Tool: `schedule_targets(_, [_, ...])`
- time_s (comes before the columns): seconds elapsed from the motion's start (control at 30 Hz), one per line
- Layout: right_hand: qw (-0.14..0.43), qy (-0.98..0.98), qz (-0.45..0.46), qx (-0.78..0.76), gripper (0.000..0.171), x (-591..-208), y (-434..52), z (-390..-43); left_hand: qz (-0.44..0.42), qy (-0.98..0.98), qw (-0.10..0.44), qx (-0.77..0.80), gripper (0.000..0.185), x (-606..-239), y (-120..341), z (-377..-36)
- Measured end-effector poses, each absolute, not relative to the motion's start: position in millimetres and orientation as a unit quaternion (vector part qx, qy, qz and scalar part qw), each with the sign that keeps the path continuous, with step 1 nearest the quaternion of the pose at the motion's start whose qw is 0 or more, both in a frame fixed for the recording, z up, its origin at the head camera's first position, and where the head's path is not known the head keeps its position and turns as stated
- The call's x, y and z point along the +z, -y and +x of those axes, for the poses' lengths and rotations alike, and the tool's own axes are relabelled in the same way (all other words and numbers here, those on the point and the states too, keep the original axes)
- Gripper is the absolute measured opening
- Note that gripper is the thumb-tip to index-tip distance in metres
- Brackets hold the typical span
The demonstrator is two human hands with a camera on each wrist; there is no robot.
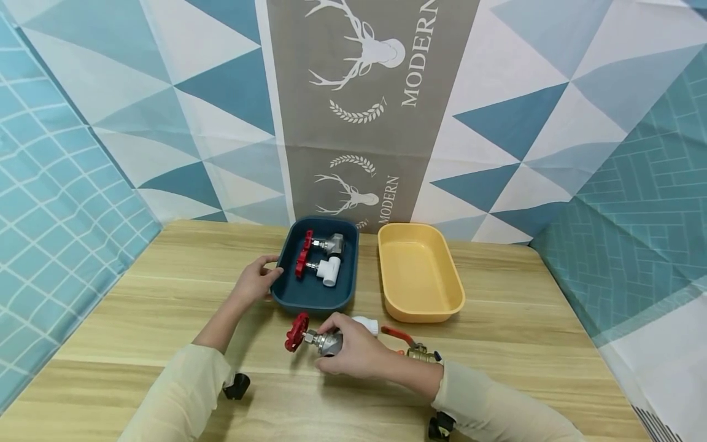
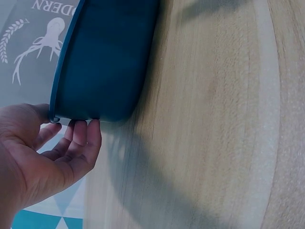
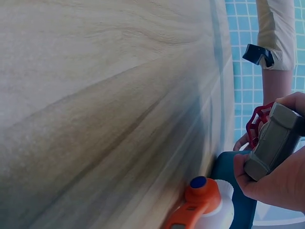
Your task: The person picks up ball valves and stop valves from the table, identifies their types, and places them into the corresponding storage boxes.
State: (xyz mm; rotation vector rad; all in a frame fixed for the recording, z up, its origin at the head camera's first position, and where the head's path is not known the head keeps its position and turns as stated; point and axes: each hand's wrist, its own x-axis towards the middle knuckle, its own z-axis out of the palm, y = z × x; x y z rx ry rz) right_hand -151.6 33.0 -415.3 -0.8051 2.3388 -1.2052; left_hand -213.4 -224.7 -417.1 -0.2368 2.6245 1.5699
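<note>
My left hand (image 1: 256, 281) grips the left side of a dark blue tray (image 1: 293, 293), thumb over the rim and fingers against the outer wall (image 2: 102, 71). Inside that tray lie a metal valve (image 1: 334, 244) and a white plastic valve (image 1: 329, 270), both with red handwheels. My right hand (image 1: 359, 350) holds another metal valve (image 1: 330, 344) above the table in front of the tray, its red handwheel (image 1: 297, 332) pointing left. The right wrist view shows the grey valve body (image 3: 274, 140) between thumb and fingers; part of it is hidden by the hand.
Beyond my right hand lies a white valve (image 1: 367, 325) with an orange handle (image 3: 202, 195). A brass ball valve (image 1: 421, 353) with a red lever sits by my right forearm, partly covered. A yellow tray (image 1: 421, 273) stands right of the blue one, near the patterned back wall.
</note>
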Motion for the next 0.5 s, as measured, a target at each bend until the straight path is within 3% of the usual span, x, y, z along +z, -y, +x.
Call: schedule_targets(0.5, [0.213, -0.827, -0.262, -0.449, 0.040, -400.2, -34.7, -161.4, -0.077, -0.856, 0.036, 0.509, 0.046, -416.9, 225.3, -213.5])
